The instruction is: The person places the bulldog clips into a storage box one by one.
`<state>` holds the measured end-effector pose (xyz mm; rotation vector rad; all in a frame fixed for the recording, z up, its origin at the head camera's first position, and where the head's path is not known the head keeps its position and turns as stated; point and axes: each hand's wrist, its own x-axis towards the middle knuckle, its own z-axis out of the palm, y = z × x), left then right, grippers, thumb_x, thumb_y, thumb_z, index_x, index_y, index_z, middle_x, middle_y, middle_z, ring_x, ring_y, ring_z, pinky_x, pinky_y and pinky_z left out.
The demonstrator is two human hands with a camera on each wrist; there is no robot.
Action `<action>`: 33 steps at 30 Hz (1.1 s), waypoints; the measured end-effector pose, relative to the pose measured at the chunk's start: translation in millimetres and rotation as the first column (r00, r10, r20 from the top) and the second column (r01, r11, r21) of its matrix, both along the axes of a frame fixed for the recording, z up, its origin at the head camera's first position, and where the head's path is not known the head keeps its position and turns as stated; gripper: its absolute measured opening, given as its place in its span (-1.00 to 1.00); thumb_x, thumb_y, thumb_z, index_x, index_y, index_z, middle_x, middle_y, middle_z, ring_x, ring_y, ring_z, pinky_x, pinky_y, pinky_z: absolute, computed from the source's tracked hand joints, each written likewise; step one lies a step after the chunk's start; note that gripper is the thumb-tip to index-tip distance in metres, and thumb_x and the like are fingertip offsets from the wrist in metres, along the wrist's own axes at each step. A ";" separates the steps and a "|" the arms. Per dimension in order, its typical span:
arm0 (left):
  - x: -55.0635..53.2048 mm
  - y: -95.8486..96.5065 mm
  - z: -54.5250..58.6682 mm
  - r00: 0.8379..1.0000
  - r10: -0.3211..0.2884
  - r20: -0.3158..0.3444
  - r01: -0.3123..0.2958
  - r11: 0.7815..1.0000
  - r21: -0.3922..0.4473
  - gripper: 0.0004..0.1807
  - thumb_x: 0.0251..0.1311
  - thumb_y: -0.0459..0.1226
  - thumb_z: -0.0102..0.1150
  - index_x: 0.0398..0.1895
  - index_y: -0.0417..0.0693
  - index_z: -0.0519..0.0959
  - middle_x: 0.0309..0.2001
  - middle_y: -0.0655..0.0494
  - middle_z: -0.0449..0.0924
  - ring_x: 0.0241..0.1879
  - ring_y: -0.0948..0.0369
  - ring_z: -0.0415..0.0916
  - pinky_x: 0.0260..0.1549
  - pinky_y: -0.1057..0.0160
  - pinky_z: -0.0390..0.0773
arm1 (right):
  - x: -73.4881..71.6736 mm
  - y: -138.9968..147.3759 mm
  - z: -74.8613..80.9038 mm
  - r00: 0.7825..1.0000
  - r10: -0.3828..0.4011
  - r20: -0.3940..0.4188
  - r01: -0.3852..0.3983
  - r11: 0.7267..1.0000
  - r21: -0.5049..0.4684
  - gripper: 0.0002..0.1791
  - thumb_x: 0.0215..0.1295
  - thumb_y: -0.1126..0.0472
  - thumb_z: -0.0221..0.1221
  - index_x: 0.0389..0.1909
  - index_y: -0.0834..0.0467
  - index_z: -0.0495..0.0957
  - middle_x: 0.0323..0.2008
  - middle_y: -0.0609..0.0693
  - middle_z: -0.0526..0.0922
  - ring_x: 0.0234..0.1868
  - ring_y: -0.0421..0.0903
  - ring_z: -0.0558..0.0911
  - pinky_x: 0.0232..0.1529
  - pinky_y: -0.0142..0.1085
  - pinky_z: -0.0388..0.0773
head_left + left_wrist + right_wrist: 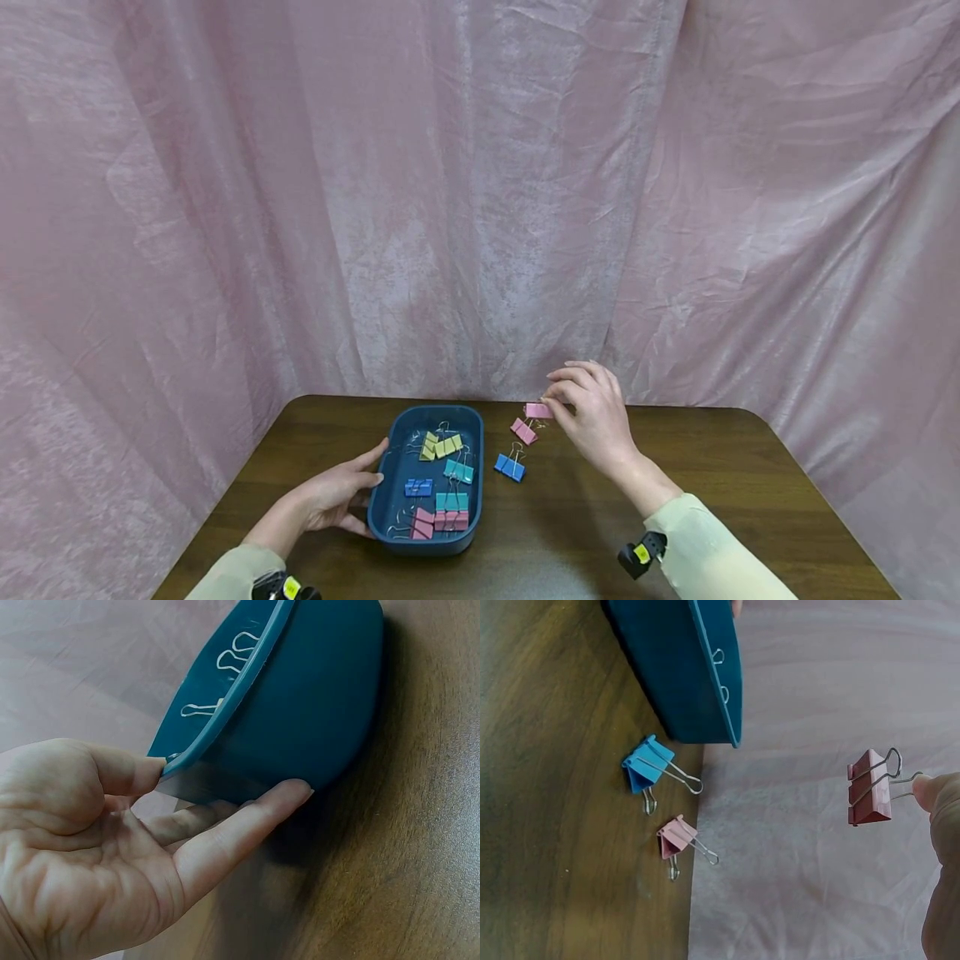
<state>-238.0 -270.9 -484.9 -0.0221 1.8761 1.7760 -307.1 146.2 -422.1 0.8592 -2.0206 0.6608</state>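
Observation:
My right hand [592, 412] pinches a pink binder clip [869, 789] by one wire handle, held up off the table. Below it in the head view, a second pink binder clip [524, 431] lies on the table, with a blue binder clip [510, 467] nearer the box. At the left, my left hand [333, 496] holds the side of a dark blue box [477, 433], thumb [131, 771] at the rim and fingers against the outer wall. Inside the box are yellow binder clips [448, 447], teal binder clips [459, 472], a blue binder clip [418, 488] and pink binder clips [452, 521].
The dark brown wooden table [720, 500] carries the box and the loose clips. Behind its far edge hangs a pink curtain [480, 208], which also runs along both sides.

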 end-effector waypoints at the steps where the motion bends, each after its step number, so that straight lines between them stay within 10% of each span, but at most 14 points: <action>1: 0.0 0.1 0.1 1.000 0.002 0.000 -0.002 1.000 -0.002 -0.24 0.61 -0.28 -0.19 0.68 0.13 -0.29 0.25 -0.42 0.39 0.05 -0.16 0.59 -0.21 -0.33 0.65 | -0.3 -0.7 0.4 1.000 0.002 -0.007 -0.002 1.000 -0.003 -0.88 0.08 0.25 0.47 -0.38 0.04 0.72 -0.09 -0.04 0.73 0.15 0.14 0.56 0.23 0.13 0.31; 33: 0.8 0.2 1.9 1.000 -0.001 0.005 0.001 1.000 0.004 -0.24 0.61 -0.27 -0.18 0.68 0.15 -0.29 0.27 -0.44 0.37 0.08 -0.18 0.57 -0.21 -0.32 0.65 | -7.3 -36.4 2.1 0.999 0.049 0.012 -0.049 0.999 -0.019 -0.87 0.08 0.28 0.51 -0.39 0.08 0.74 -0.10 0.03 0.73 0.13 0.16 0.56 0.20 0.15 0.35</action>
